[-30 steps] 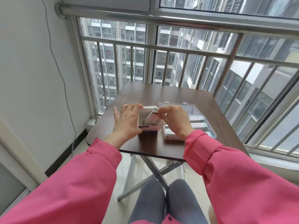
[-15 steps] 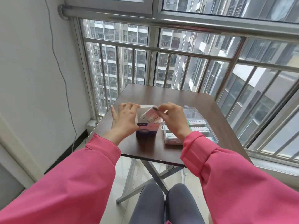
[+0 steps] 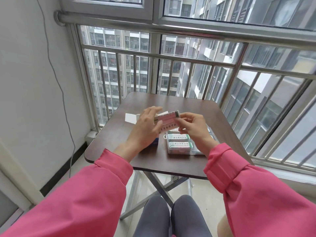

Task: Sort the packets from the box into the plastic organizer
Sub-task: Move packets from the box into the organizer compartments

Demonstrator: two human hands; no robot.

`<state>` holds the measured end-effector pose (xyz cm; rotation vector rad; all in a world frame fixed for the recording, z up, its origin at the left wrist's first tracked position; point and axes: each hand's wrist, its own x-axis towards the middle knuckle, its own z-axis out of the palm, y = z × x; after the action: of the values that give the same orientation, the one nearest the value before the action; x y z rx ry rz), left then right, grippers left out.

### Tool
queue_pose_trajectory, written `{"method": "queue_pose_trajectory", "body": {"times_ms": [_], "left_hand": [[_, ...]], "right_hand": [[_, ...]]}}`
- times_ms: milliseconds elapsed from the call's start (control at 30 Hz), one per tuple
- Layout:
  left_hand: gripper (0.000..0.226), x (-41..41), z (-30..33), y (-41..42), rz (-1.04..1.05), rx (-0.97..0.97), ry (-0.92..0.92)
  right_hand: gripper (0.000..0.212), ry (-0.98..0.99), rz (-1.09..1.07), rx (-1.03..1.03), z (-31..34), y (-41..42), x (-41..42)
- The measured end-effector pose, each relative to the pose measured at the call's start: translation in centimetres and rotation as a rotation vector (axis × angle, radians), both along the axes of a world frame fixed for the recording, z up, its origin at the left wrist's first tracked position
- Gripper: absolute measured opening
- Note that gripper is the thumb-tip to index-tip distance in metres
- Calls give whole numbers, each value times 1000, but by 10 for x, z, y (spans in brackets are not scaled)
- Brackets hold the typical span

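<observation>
Both hands on pink packets (image 3: 168, 120), right hand (image 3: 192, 129) pinching, left hand (image 3: 147, 130) flat alongside — gotta fan 'em w/o dropping over organizer (image 3: 179, 147).

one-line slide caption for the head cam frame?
Right hand pinches a stack of pink paper packets above the clear plastic organizer, left hand alongside, on a dark brown folding table.

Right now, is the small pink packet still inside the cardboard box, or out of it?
Out. The right hand pinches the small pink packet in the air, above the clear plastic organizer; the left hand touches it.
</observation>
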<state>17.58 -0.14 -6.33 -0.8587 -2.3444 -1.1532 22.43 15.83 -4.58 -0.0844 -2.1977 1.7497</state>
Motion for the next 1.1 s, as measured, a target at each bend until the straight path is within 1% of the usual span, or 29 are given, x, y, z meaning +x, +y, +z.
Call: {"method": "queue_pose_trajectory", "body": {"times_ms": [100, 167, 200, 300, 367, 467, 600, 700, 800, 867, 933, 1000, 1100], "left_hand": [[35, 6, 2, 11, -96, -21, -135], [20, 6, -1, 16, -160, -63, -236], [14, 7, -2, 18, -205, -17, -318], [13, 17, -5, 28, -300, 240, -622], [17, 24, -5, 35, -287, 301, -703], [22, 28, -8, 44, -271, 325, -754], [19, 26, -16, 52, -199, 335, -739], [19, 24, -20, 57, -114, 346, -702], [12, 20, -23, 54, -39, 352, -629], [13, 16, -28, 48, 66, 266, -513], [14, 11, -30, 44, 140, 172, -446], [16, 7, -28, 46, 133, 123, -440], [18, -3, -25, 55, 98, 52, -426]], "right_hand": [[15, -12, 63, -21, -5, 7, 12], [12, -9, 45, -54, -7, 11, 19], [11, -10, 32, -75, -9, 14, 22], [9, -44, 46, -155, -10, 24, 30], [12, -73, 72, -195, -11, 32, 35], [15, -88, 48, -199, -14, 40, 40], [21, -78, -13, -231, -20, 51, 43], [20, -96, -57, -183, -23, 57, 40], [12, -90, -155, -179, -27, 65, 34], [12, -76, -235, -194, -29, 71, 28], [12, -81, -284, -204, -31, 76, 19], [13, -111, -303, -191, -32, 77, 8], [15, -175, -322, -115, -37, 77, -12]]}}
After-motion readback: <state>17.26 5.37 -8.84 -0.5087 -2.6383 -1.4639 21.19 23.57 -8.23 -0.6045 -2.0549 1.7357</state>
